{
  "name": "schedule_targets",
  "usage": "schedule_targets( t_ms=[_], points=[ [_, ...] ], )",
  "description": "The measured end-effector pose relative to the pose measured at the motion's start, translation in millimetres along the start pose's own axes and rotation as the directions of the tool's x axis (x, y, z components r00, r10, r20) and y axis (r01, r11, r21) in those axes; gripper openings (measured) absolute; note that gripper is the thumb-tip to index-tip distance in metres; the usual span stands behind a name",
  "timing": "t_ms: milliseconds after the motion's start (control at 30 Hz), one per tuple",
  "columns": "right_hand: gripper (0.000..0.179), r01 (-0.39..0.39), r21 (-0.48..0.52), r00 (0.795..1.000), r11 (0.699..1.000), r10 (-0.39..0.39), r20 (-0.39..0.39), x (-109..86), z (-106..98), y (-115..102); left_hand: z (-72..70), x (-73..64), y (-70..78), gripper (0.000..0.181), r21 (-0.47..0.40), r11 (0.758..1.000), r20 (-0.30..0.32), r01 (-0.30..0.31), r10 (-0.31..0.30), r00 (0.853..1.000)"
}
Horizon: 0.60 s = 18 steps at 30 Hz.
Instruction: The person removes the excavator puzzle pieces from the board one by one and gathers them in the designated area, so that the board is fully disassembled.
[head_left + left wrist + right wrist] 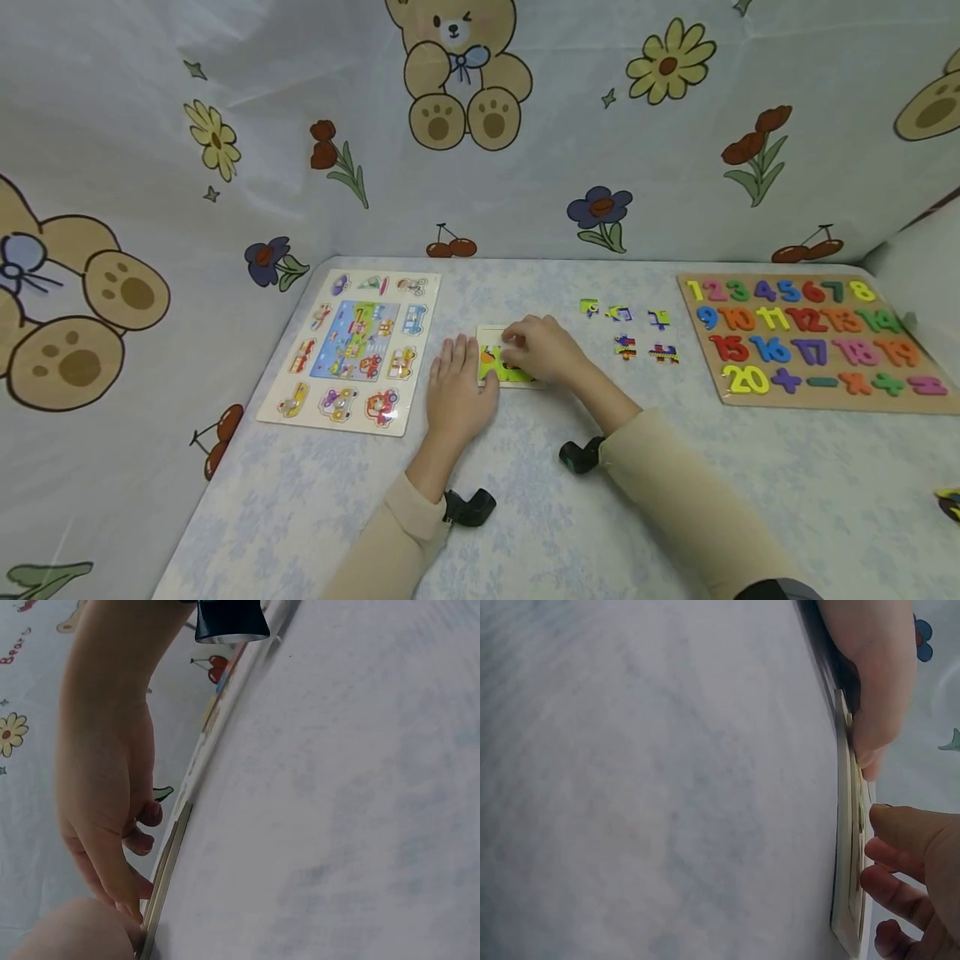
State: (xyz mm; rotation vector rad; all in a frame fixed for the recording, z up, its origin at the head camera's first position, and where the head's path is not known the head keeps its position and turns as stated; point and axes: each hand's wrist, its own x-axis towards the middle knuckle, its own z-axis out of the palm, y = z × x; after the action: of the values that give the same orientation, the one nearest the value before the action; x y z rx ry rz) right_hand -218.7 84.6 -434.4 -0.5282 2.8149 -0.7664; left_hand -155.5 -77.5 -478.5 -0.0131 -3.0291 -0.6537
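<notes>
A small jigsaw board (517,384) with yellow-green pieces lies mid-table. My left hand (459,398) lies along its left side, fingers straight and thumb over the lower left part; in the right wrist view the left thumb (877,712) touches the board's edge. Bent over the board's upper right is my right hand (551,350), hiding part of the picture. The right wrist view shows its fingertips (881,889) spread apart at the pieces in the board (847,900), with no piece visible between them. Loose jigsaw pieces (619,313) lie to the right, several in two rows.
A vehicle peg puzzle (420,350) lies on the left, close to my left hand. On the right is a wooden number board (705,379) with coloured digits. A patterned cloth (525,200) hangs behind the table. A small black-and-yellow thing (949,503) sits at the right edge.
</notes>
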Motion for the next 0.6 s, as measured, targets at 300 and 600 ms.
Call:
schedule_targets(
  t_ms=[300,600],
  points=[
    [0.023,0.024,0.005,1.000,1.000,-0.024,-0.005,2.2,7.0,-7.3,-0.7,0.5,1.8,0.067,-0.006,1.000,-0.005,0.006,-0.006,1.000],
    [0.016,0.068,0.048,0.998,0.997,-0.068,0.000,6.5,7.1,-11.1,-1.0,0.6,0.8,0.067,-0.017,1.000,-0.006,0.008,-0.008,1.000]
  ],
)
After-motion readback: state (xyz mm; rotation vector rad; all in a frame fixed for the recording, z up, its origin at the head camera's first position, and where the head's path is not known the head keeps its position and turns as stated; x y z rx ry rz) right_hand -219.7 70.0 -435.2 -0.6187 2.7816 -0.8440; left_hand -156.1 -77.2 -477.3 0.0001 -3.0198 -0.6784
